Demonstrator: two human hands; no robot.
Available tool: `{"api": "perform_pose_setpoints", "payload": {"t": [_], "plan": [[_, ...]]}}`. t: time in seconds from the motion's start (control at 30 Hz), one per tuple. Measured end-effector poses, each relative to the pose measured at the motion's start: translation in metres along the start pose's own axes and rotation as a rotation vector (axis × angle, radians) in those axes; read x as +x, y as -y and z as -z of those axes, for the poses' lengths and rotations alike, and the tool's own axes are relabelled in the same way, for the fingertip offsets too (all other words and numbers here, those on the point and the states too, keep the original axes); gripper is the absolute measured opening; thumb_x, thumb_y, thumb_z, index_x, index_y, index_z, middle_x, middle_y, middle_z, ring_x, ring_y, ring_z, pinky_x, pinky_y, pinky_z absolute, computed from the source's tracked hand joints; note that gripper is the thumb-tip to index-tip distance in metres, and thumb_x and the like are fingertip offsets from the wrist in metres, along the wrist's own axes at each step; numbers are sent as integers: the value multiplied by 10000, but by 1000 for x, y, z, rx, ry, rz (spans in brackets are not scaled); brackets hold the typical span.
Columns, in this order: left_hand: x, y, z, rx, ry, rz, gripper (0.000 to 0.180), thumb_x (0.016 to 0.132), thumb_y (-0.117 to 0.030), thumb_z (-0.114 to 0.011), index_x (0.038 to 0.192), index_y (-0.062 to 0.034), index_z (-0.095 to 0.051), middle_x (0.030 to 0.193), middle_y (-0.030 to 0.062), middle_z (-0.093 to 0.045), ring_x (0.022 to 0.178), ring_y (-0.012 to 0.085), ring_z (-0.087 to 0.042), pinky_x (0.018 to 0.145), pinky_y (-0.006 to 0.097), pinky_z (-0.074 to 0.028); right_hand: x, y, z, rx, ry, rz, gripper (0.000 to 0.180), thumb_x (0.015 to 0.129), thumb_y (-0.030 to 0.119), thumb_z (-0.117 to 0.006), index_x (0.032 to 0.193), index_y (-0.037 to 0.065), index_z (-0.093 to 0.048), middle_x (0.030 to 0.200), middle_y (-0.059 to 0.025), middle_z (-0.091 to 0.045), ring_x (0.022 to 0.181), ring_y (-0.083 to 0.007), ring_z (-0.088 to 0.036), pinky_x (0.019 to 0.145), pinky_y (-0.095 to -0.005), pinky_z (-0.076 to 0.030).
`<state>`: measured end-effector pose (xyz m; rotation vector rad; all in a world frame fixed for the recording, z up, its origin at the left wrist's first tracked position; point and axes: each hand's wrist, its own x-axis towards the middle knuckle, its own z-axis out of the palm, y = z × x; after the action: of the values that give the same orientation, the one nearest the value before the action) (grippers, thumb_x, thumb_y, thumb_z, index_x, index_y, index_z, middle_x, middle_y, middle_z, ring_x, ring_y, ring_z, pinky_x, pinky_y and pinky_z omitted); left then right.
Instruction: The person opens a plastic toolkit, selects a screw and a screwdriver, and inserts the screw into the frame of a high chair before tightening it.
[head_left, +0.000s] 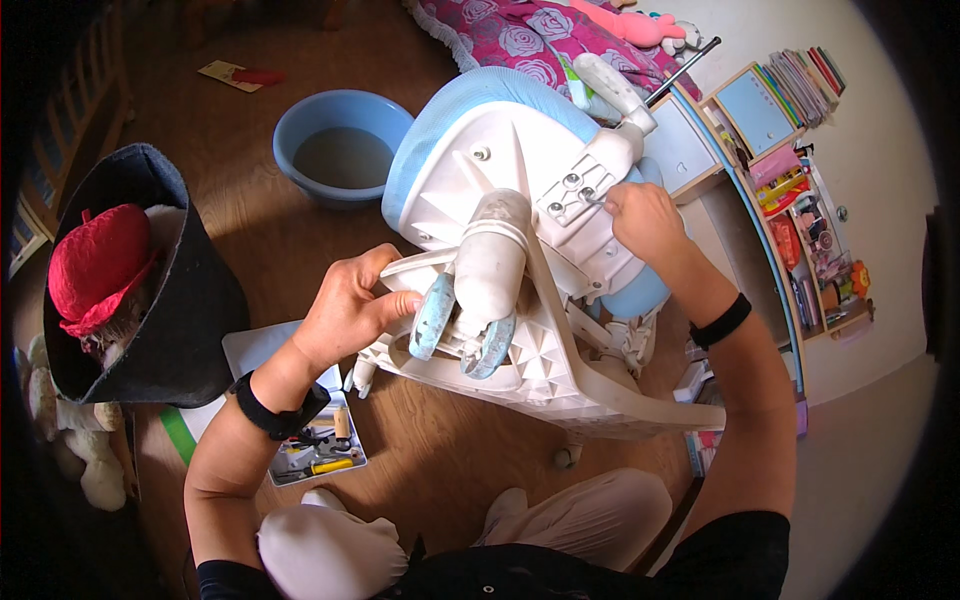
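A white plastic swivel chair (600,395) with a light blue seat cushion (430,130) lies tipped over before me, its underside toward me. My left hand (350,305) grips the chair by its white frame, thumb against a worn blue caster wheel (432,316). At the white bracket (570,205) under the seat, my right hand (645,222) is closed around a thin metal tool (597,202), whose tip meets one of several bolts. Most of that tool is hidden by the fingers. A thick white column (492,255) stands between my hands.
A blue basin (290,130) of water stands beyond the chair. On the left, a dark fabric bin (200,320) holds a red hat (100,265). An open toolbox (345,462) with several tools sits near my left forearm. Shelves and a desk (690,150) line the right side.
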<state>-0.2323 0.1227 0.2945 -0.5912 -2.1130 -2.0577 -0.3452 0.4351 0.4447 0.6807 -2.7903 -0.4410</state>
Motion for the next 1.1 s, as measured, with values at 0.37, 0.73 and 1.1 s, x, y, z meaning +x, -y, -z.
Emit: {"api": "perform_pose_setpoints", "payload": {"t": [0.37,0.73,1.1], "plan": [[-1,8,-4,-43,-12,11,371,775,-319,-746,895,4,-608,747,42,-606,695,82,-526,630,269,-460,-12,-4,-17,225,-167,-62,115,810,94,-578,756,-7,-572,724,-243,-574,730,-430,-566,652,-474,-431],[1,2,-3,-4,-20,35,348,779,-295,-752,882,3,-606,733,38,-609,690,73,-535,630,260,-464,-10,-2,-31,-236,-178,150,63,744,59,-539,798,27,-537,709,-194,-609,692,-344,-622,627,-427,-494],[1,2,-2,-57,7,47,350,773,-270,-761,914,13,-611,764,58,-636,693,85,-565,624,265,-472,-1,-2,-31,-39,-105,-2,91,844,149,-546,809,68,-566,674,-173,-612,646,-376,-600,578,-481,-460]]}}
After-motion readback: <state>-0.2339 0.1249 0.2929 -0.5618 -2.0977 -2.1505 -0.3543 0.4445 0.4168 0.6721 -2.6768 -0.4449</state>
